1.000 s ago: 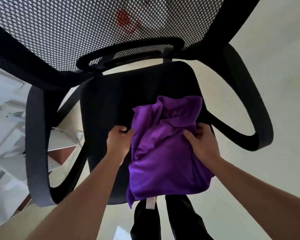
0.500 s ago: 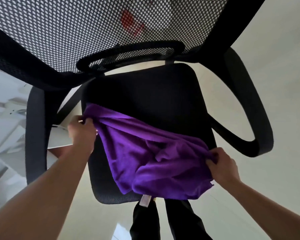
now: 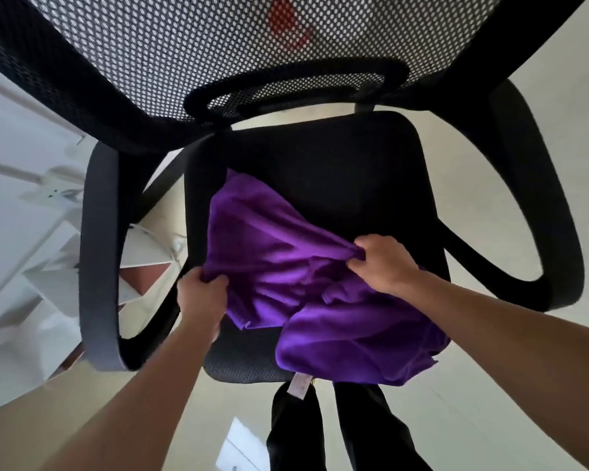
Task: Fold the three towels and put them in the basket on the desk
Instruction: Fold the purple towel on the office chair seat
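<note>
- Head view, against half a second ago: the left grip has come in from the seat's far left edge and now sits near the front left edge, fingers curled round a bunched edge of the purple towel.
- The right grip has moved from the seat's right edge inward to the cloth's middle, where thumb and fingers pinch up a ridge of it.
- The towel, then stretched in a band between the two, is now slacker and heaped. It lies on the seat of the black chair, one corner reaching toward the back left.
- Its lower fold covers the seat's front right corner and hangs slightly over that edge. A pale label dangles off the front rim.
- The back half of the seat is bare black mesh. A narrow strip is also bare at the front left.
- The left armrest and right armrest curve round both sides of the seat, each well apart from the grips.
- The mesh backrest looms over the far edge. A red shape shows blurred through it.
- Dark trouser legs stand just at the front rim. Pale floor lies to the right, white shelving to the left.
</note>
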`<state>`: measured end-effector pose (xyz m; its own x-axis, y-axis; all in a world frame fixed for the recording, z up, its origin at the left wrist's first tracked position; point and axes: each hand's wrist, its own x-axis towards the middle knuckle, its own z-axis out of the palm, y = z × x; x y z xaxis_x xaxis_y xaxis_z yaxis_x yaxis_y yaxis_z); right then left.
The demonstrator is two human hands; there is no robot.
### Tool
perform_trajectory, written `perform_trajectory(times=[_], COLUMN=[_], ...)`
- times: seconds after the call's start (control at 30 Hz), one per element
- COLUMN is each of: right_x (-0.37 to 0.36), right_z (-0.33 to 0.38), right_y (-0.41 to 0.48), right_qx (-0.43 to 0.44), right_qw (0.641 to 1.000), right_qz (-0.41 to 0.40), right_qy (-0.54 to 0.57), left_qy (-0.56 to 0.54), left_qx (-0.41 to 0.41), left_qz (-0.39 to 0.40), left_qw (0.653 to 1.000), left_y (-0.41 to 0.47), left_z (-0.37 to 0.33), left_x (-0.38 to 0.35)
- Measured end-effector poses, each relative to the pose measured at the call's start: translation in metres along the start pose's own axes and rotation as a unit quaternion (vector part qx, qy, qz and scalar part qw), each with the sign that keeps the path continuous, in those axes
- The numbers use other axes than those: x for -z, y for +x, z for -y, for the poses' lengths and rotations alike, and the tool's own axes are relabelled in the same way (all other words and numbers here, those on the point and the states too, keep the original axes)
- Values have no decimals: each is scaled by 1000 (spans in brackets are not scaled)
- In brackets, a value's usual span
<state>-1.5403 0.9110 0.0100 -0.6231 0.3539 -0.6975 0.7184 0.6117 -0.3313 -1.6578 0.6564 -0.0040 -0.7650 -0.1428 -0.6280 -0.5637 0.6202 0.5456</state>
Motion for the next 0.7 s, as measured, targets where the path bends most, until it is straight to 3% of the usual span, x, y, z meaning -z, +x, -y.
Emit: perform_trajectory(times=[0.1, 0.2, 0.3, 0.4, 0.47, 0.57, 0.7], right_x=[14, 26, 25, 18, 13, 2, -4], right_z=[-15, -25, -33, -49, -61, -69, -68], right_y=[4, 7, 1, -13, -21, -27, -25], right_qx=[-67, -106, -149, -186, -189, -181, -187], right_qw=[982, 959, 940, 910, 906, 911, 904], right_qz=[-107, -174, -121, -52, -10, 62, 115], right_qy=[143, 197, 282, 365, 379, 366, 368], left_qy=[-37, -17, -13, 36, 32, 7, 22], left_qx=[-64, -128, -113, -46, 30, 145, 135], left_qz=[-20, -57, -84, -105, -25, 124, 185], left_qw=[997, 990, 990, 993, 999, 982, 973], left_y=[38, 49, 39, 21, -4, -44, -48], left_z=[-59, -110, -117, -63, -17, 17, 8], left_x=[12, 10, 3, -12, -31, -62, -90])
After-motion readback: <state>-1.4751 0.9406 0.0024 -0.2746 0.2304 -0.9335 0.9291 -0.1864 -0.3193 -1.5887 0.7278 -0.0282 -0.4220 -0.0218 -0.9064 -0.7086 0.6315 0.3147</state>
